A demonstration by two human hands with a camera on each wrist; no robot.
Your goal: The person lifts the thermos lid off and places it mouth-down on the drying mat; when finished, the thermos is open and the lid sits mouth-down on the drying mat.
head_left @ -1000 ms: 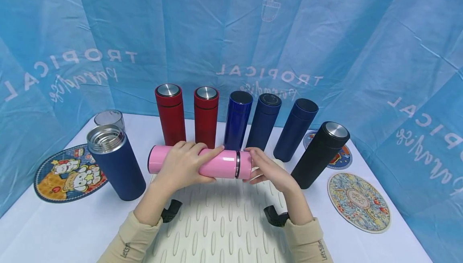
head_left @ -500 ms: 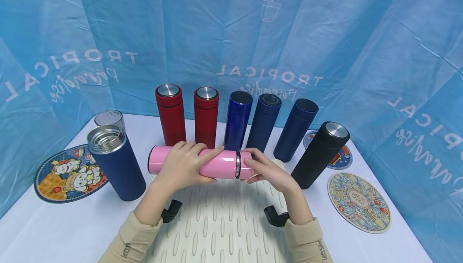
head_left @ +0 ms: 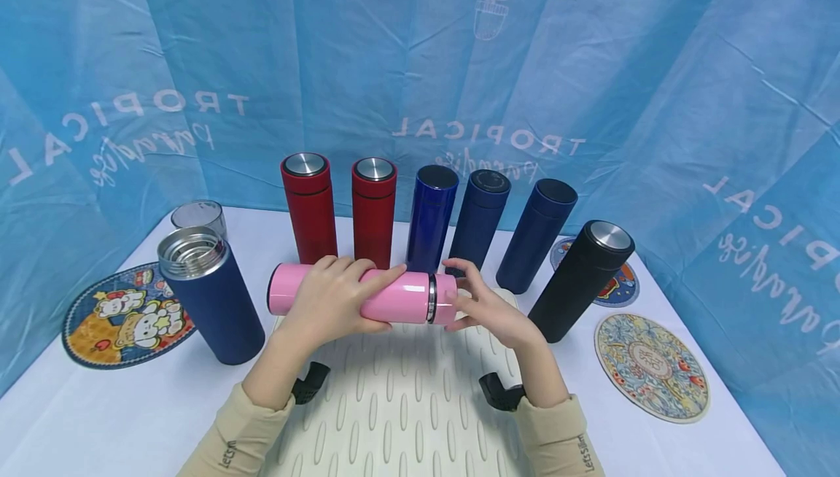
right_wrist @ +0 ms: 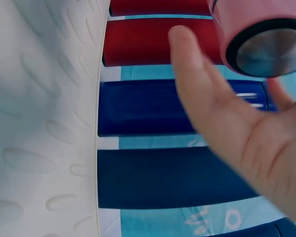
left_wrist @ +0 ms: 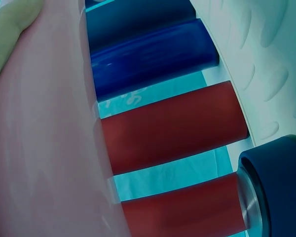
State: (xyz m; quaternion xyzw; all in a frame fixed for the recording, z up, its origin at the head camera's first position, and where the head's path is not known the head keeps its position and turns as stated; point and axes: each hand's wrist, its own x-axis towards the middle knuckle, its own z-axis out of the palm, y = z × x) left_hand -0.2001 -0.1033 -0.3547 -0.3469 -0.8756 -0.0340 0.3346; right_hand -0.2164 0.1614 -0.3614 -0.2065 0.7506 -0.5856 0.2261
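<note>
A glossy pink thermos flask [head_left: 400,300] lies sideways above a cream ribbed mat [head_left: 394,404]. Curled round its body, my left hand [head_left: 335,298] holds it, base to the left and lid [head_left: 446,300] to the right. At the lid end, my right hand [head_left: 495,313] has its fingers spread loosely around the cap. The right wrist view shows a gap between the right thumb [right_wrist: 187,64] and the lid's steel top [right_wrist: 274,49]; the other fingertips are partly hidden. Behind stand two red flasks [head_left: 374,207], a shiny blue flask [head_left: 432,218] and two navy flasks [head_left: 538,236].
An uncapped navy flask [head_left: 219,302] with a steel mouth stands at the left, in front of a clear glass [head_left: 200,214] and a cartoon coaster [head_left: 118,316]. To the right are a black flask [head_left: 577,284] and a floral coaster [head_left: 652,367]. A blue curtain [head_left: 420,83] hangs behind.
My right fingers first lay at the lid, closed in on it half a second ago, and now stand spread away from it. The left hand and the flask have barely moved.
</note>
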